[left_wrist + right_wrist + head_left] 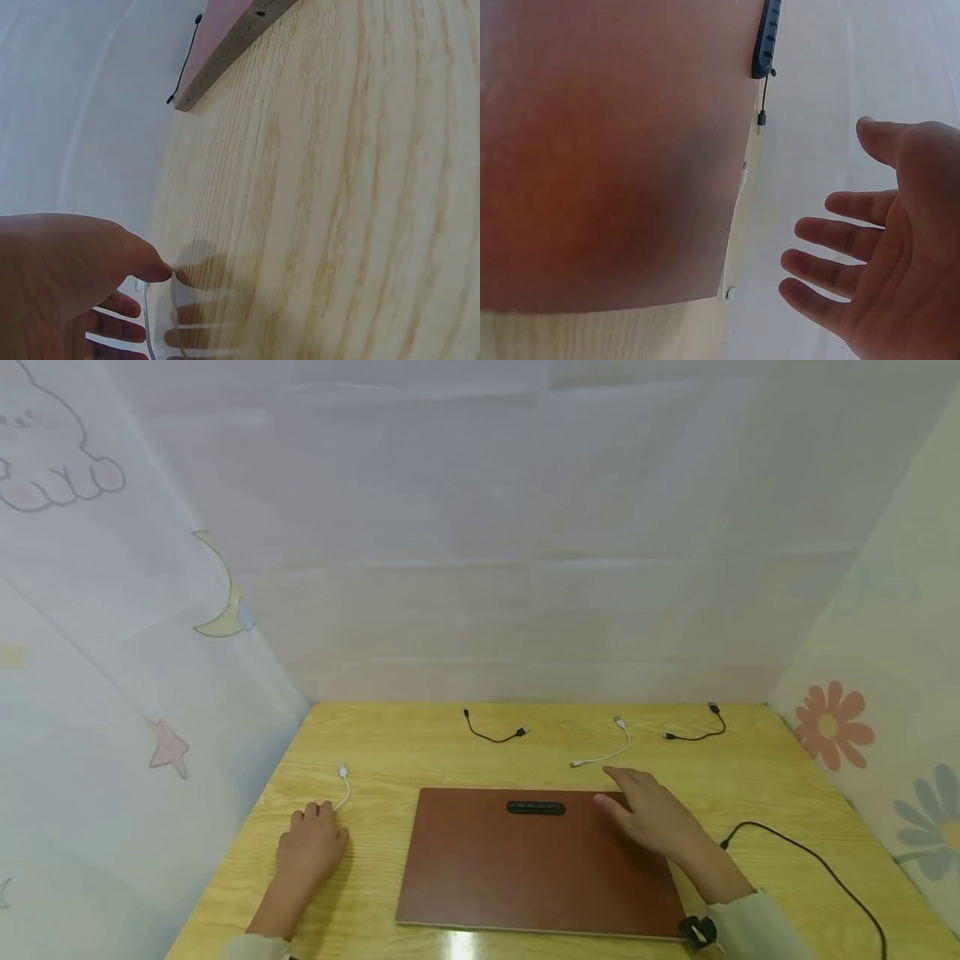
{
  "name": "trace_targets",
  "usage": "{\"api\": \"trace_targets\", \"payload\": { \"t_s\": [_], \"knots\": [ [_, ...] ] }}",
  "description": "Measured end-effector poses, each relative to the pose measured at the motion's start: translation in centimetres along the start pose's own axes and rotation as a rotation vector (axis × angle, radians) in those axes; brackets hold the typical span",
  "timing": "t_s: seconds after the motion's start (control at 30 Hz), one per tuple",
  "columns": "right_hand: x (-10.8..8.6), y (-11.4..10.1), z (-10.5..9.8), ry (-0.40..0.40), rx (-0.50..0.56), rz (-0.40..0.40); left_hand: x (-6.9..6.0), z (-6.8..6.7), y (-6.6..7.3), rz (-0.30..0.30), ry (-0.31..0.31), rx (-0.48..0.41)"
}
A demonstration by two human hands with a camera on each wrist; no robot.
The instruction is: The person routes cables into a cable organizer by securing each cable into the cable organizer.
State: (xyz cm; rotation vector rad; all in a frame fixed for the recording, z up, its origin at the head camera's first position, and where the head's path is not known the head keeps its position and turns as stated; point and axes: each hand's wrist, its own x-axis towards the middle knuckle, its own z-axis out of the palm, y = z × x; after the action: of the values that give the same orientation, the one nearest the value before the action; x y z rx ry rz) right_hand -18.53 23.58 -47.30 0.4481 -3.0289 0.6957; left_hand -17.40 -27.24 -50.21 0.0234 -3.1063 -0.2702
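Observation:
My left hand (311, 843) is over the left part of the table, beside a short white USB cable (346, 787). In the left wrist view its thumb and fingers are apart, with the cable running behind them; whether they touch it I cannot tell. My right hand (654, 814) hovers with spread fingers over the right far corner of a reddish-brown board (517, 877), holding nothing. On the board's far edge sits a black slotted cable holder (536, 807). Beyond the right fingertips lies another short white cable (603, 755).
Toward the back of the wooden table (375, 743) lie two short black cables, a middle black cable (491, 737) and a right-hand black cable (701, 737). A longer black cord (825, 864) curves down the right side. Printed cloth walls (480, 568) enclose the table.

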Motion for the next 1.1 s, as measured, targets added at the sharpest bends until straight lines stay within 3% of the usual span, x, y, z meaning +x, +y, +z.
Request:
{"api": "trace_targets", "payload": {
  "t_s": [0.43,0.63,1.1],
  "knots": [
    [0.6,-0.8,-0.1,-0.02,0.011,0.006,0.5,-0.8,0.4,-0.01,-0.054,-0.004],
    [1.2,-1.4,0.0,-0.04,0.023,-0.001,0.9,-0.6,0.0,-0.007,-0.074,0.003],
    [3.1,-3.9,0.6,-0.106,0.105,-0.002,0.4,-0.9,-1.0,-0.027,-0.091,-0.009]
  ]
}}
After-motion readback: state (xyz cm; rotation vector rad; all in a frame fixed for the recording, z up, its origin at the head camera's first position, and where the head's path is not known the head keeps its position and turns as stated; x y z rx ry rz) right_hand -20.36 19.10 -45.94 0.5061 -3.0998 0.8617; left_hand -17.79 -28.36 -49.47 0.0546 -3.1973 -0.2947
